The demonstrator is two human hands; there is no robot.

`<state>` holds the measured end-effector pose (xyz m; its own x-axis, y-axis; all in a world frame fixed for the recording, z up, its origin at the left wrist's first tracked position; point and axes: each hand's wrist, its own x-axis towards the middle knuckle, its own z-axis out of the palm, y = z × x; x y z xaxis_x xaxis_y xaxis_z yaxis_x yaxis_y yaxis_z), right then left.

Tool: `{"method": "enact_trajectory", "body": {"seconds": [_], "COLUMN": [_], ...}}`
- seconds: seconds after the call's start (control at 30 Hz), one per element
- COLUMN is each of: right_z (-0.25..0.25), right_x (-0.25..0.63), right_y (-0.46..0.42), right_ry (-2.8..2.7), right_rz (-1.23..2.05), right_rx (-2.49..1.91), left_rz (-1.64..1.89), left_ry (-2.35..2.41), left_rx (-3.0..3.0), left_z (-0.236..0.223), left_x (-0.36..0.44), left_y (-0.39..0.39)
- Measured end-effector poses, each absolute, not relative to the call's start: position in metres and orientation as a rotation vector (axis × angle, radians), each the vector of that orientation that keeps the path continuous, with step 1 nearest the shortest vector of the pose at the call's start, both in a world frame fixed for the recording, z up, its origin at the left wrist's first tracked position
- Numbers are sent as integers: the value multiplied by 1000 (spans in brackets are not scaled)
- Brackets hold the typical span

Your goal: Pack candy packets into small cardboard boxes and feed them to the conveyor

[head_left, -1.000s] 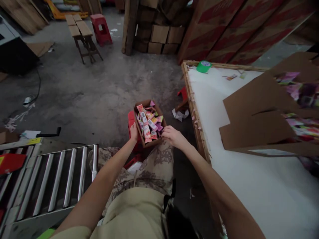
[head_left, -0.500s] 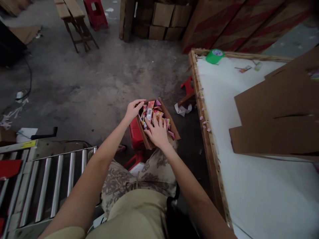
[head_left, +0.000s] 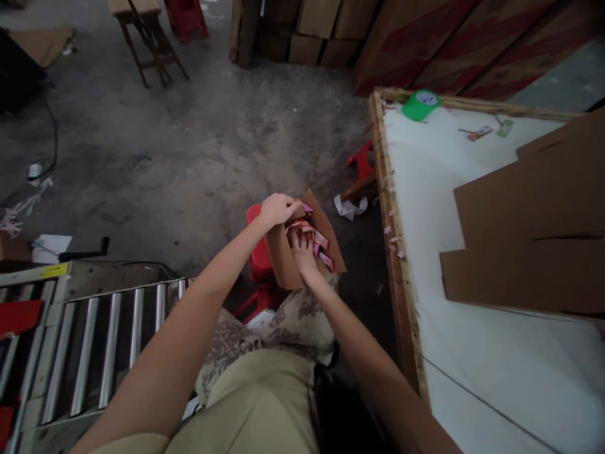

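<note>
1. Brown cardboard box point(head_left: 282, 261) near centre, over a red stool point(head_left: 258, 253), holds wrapped packets point(head_left: 321, 240).
2. I see the right hand point(head_left: 305, 253) now deeper inside, apparently settling them; fingers spread, no visible grasp.
3. Left hand point(head_left: 276, 210) has slid over the far-left rim, half-curled; hold unclear.
4. Right: large carton point(head_left: 529, 233), contents hidden.

Your right hand point(head_left: 305, 253) hides some packets point(head_left: 321, 240) | you can't read their blurry print | right edge cuts off the white surface point(head_left: 425, 173)
</note>
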<state>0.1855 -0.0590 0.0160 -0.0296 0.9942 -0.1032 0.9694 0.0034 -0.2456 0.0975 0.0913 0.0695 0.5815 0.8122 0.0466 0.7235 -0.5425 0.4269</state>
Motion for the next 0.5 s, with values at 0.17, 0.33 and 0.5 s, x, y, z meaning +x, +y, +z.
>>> {"method": "enact_trajectory", "body": {"seconds": [0.17, 0.33, 0.5], "right_z": [26, 55, 78], "right_x": [220, 223, 198], "right_y": [-62, -81, -61], "right_ry": [-2145, -1755, -1723], "right_rz": [735, 614, 381], "right_rx": [-1677, -1530, -1586], "left_rz": [261, 296, 266], "left_ry": [1483, 1548, 1538], "left_rx": [2500, 2569, 2614], "left_z": [57, 51, 51], "left_x": [113, 119, 122], "left_y": [86, 76, 72]}}
